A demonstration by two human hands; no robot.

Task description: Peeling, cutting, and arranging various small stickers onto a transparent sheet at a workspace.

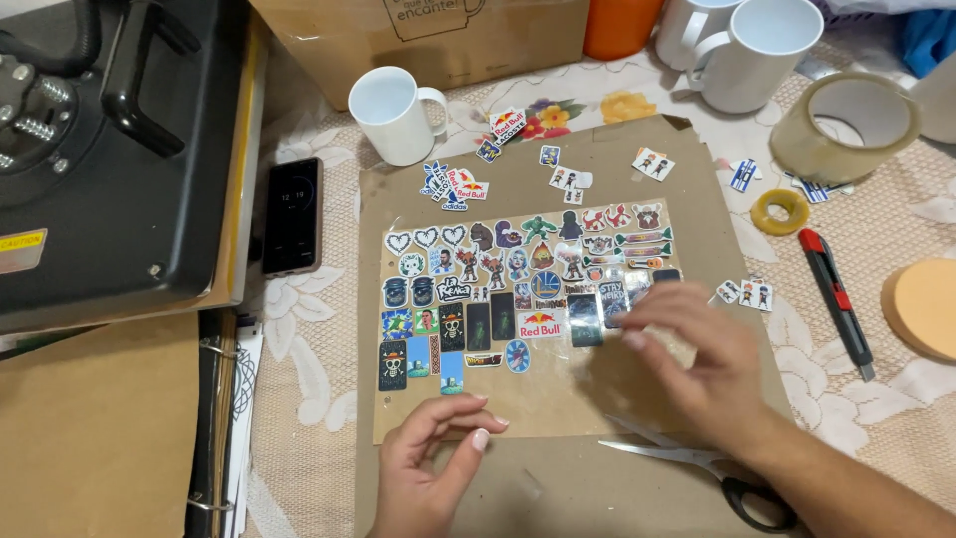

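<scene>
Two hands work the clear film (558, 384) of stickers (498, 289) on the cardboard (697, 199): our right hand (697, 364) presses flat, fingers spread (gripping nothing), our left hand (428, 468) pinches lightly at the near edge. We should smooth outward from that pinch.

I see: film (558, 389) clear glossy plastic | board (697, 189) matt brown card | mugs (390, 112) glossy white ceramic | cloth (299, 329) lace | scissors (657, 453) shiny metal

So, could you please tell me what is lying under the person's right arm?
Scissors lie on the brown cardboard under the right hand: blades and one black handle loop show; the arm covers the rest.
</scene>
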